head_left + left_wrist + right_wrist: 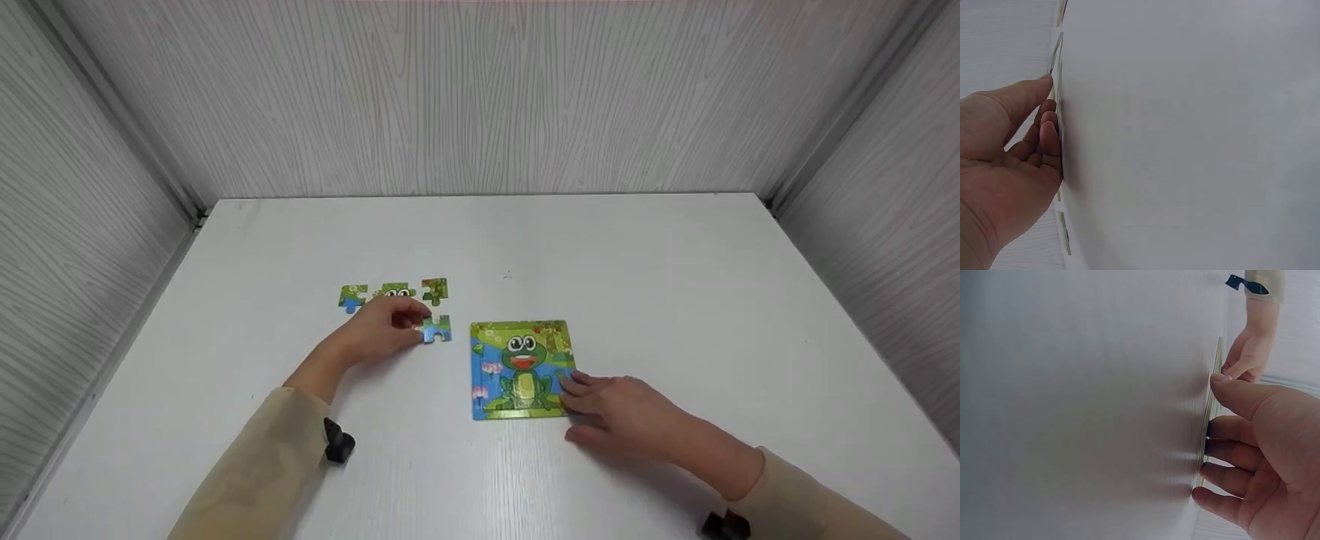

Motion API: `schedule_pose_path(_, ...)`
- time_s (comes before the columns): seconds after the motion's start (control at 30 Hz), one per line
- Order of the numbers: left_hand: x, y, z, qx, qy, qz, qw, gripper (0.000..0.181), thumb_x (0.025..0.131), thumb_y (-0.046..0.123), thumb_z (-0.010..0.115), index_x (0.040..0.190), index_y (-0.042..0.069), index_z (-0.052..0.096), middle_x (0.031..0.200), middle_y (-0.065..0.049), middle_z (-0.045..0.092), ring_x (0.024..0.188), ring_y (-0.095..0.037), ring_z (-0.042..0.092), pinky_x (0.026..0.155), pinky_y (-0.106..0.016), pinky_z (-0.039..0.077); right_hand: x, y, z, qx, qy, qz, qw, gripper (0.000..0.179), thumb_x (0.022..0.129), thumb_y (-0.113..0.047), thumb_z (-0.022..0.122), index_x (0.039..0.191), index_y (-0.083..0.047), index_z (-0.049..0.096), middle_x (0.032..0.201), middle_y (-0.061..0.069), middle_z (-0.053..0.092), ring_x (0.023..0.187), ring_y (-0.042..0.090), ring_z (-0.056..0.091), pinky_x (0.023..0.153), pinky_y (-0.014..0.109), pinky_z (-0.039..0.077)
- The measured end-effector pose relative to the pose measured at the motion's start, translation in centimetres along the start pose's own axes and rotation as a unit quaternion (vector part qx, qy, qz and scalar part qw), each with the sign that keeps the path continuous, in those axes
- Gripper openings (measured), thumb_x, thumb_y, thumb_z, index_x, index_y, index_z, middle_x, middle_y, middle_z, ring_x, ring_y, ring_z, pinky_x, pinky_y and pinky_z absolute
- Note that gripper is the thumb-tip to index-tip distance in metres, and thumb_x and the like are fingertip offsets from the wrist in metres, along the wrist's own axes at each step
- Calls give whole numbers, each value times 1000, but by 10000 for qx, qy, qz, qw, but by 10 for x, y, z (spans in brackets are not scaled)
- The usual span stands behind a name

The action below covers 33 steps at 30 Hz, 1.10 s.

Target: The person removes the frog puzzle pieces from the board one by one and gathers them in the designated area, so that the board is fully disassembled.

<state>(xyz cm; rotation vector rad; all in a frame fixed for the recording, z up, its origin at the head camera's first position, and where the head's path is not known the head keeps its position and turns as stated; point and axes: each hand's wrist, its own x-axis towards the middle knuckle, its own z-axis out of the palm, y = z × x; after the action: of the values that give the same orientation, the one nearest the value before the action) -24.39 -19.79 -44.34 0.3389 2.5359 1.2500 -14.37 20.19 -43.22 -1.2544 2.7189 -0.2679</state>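
Observation:
My left hand [382,330] pinches a green-and-blue jigsaw piece [436,328] at its left side. In the left wrist view the thumb meets the piece [1055,53], seen edge-on and slightly tilted. Right of it lies a square frog puzzle board [480,375], its picture showing a green frog among pink flowers. My right hand [626,412] rests at the board's lower right edge, its loosely extended fingers [1230,478] touching the rim. Just beyond the left hand are three more jigsaw pieces: a corner piece [351,295], one with frog eyes [394,288] partly hidden by the hand, and a brownish-green one [435,289].
The white tabletop [675,285] is bounded by pale wood-grain panels [480,97] at the back and both sides. Black clips sit on both sleeves [262,457] near the wrists.

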Motion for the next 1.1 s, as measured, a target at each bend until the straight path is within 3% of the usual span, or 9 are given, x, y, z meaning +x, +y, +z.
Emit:
schedule_pose_path(0.37, 0, 4, 2, 193, -14, -201, 9996, 33, 101, 16, 73, 134, 19, 70, 124, -4, 63, 115, -27, 53, 103, -41, 48, -1, -1, -1, 77, 13, 42, 10000, 51, 102, -37, 72, 138, -1, 69, 144, 17, 63, 134, 36, 60, 99, 52, 55)
schedule_pose_path(0.67, 2, 2, 3, 246, -16, -158, 9996, 35, 101, 16, 73, 136, 16, 69, 131, -5, 64, 118, -28, 53, 108, -45, 47, -3, -2, -1, -73, 85, 56, 9999, 49, 101, -35, 73, 137, -1, 71, 144, 17, 64, 135, 35, 60, 98, 52, 56)
schedule_pose_path(1.1, 1, 8, 5, 188, 110, -247, 9995, 35, 101, 16, 73, 136, 18, 69, 127, -5, 64, 117, -27, 54, 107, -43, 48, -4, -4, -2, 144, 62, 159, 9997, 51, 101, -35, 74, 139, -1, 69, 146, 16, 62, 136, 35, 59, 99, 54, 55)
